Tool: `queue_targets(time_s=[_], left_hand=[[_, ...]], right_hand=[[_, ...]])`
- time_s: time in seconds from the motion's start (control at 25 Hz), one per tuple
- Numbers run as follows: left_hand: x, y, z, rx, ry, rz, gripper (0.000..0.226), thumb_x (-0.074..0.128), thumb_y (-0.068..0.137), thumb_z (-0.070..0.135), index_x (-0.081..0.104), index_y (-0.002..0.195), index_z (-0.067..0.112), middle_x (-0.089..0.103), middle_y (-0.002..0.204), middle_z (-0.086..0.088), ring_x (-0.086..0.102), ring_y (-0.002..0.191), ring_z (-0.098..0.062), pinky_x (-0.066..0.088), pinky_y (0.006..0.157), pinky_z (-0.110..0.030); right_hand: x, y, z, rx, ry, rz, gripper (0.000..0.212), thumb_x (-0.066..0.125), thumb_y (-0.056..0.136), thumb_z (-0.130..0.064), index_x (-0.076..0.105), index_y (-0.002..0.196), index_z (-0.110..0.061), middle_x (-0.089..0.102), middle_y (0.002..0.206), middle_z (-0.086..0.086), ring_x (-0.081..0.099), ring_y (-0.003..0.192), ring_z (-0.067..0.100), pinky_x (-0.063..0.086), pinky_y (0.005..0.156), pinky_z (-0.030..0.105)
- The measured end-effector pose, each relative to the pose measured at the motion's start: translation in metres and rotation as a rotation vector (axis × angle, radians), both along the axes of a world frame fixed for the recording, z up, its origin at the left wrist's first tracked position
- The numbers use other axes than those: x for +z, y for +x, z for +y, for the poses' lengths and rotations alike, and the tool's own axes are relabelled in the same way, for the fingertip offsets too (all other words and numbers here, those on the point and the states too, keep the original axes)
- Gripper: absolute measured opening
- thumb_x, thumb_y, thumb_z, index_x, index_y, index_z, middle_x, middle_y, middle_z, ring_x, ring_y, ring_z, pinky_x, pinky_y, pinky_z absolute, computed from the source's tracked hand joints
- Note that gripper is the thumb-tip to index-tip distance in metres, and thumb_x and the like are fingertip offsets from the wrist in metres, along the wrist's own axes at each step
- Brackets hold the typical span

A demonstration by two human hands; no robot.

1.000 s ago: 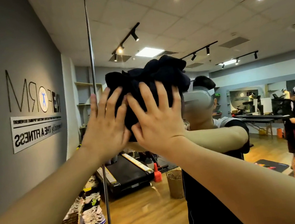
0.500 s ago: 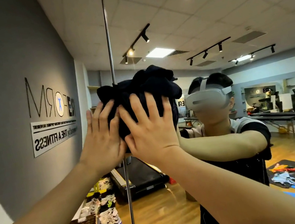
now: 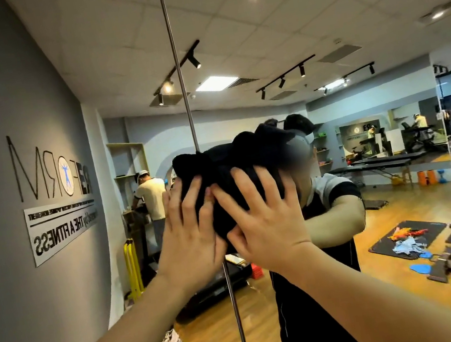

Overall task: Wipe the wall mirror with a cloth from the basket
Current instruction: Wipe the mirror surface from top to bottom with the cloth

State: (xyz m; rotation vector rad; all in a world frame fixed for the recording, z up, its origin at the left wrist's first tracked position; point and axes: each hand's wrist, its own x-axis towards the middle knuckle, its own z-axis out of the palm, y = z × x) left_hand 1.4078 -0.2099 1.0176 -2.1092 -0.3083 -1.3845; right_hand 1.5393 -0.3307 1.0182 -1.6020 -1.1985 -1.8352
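Grip: left hand, right hand flat, fingers straight, pressing bunched cloth on mirror; long axis seemingly horizontal.

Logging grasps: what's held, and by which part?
Dark cloth, pinned against the mirror by left hand and right hand, fingers spread over its lower half.

The cloth is dark, pretty much black, and bunched into a lumpy wad rather than folded flat. It sits pressed against the wall mirror around head height, right over a thin vertical metal seam that splits the glass into panels. The left hand and right hand are side by side on its lower half, fingers spread and flat. The top of the wad pokes out above them.
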Motion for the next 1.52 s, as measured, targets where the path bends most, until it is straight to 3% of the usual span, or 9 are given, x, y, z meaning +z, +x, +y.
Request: queue_targets(time_s=[0.36, 0.56, 0.76, 1.08, 1.32, 1.52], left_hand=[[-0.026, 0.013, -0.014, -0.036, -0.026, -0.006, 0.069, 0.043, 0.088, 0.031, 0.031, 0.147, -0.002, 0.024, 0.156, -0.030, 0.016, 0.148, -0.053, 0.017, 0.121, -0.065], [-0.028, 0.045, -0.041, -0.079, -0.046, -0.034, 0.067, 0.044, 0.090, 0.029, 0.036, 0.143, -0.011, 0.023, 0.155, -0.034, 0.013, 0.147, -0.056, 0.017, 0.121, -0.065], [-0.031, 0.082, -0.074, -0.152, -0.027, -0.085, 0.067, 0.047, 0.089, 0.029, 0.034, 0.143, -0.009, 0.023, 0.154, -0.032, 0.014, 0.146, -0.057, 0.018, 0.119, -0.067], [-0.029, 0.125, -0.116, -0.195, -0.008, -0.120, 0.065, 0.050, 0.088, 0.027, 0.036, 0.140, -0.009, 0.024, 0.153, -0.032, 0.015, 0.145, -0.058, 0.016, 0.121, -0.065], [-0.030, 0.164, -0.163, -0.214, -0.013, -0.132, 0.067, 0.051, 0.088, 0.027, 0.038, 0.141, -0.011, 0.022, 0.156, -0.029, 0.014, 0.146, -0.057, 0.016, 0.117, -0.070], [-0.030, 0.207, -0.210, -0.284, -0.025, -0.132, 0.067, 0.051, 0.088, 0.028, 0.036, 0.142, -0.009, 0.020, 0.157, -0.025, 0.014, 0.146, -0.056, 0.022, 0.115, -0.070]], right_hand=[[-0.022, 0.013, -0.013, -0.020, -0.049, -0.039, 0.071, 0.065, 0.082, -0.044, 0.051, 0.150, -0.030, 0.040, 0.154, 0.009, 0.032, 0.139, 0.039, 0.020, 0.117, 0.061], [-0.023, 0.039, -0.038, 0.012, -0.026, -0.038, 0.071, 0.068, 0.081, -0.042, 0.052, 0.150, -0.030, 0.037, 0.152, 0.008, 0.032, 0.140, 0.038, 0.024, 0.118, 0.062], [-0.024, 0.072, -0.074, 0.069, 0.008, -0.041, 0.065, 0.063, 0.084, -0.036, 0.056, 0.148, -0.029, 0.051, 0.150, 0.010, 0.034, 0.139, 0.038, 0.027, 0.118, 0.062], [-0.020, 0.112, -0.118, 0.106, 0.032, -0.053, 0.065, 0.064, 0.081, -0.033, 0.059, 0.145, -0.029, 0.056, 0.148, 0.010, 0.037, 0.138, 0.038, 0.030, 0.116, 0.062], [-0.020, 0.150, -0.164, 0.082, 0.024, -0.053, 0.067, 0.066, 0.080, -0.032, 0.058, 0.147, -0.031, 0.039, 0.151, 0.007, 0.036, 0.138, 0.037, 0.028, 0.118, 0.060], [-0.019, 0.194, -0.215, 0.045, 0.010, -0.060, 0.064, 0.061, 0.083, -0.034, 0.058, 0.147, -0.031, 0.038, 0.152, 0.007, 0.038, 0.138, 0.039, 0.030, 0.117, 0.060]])
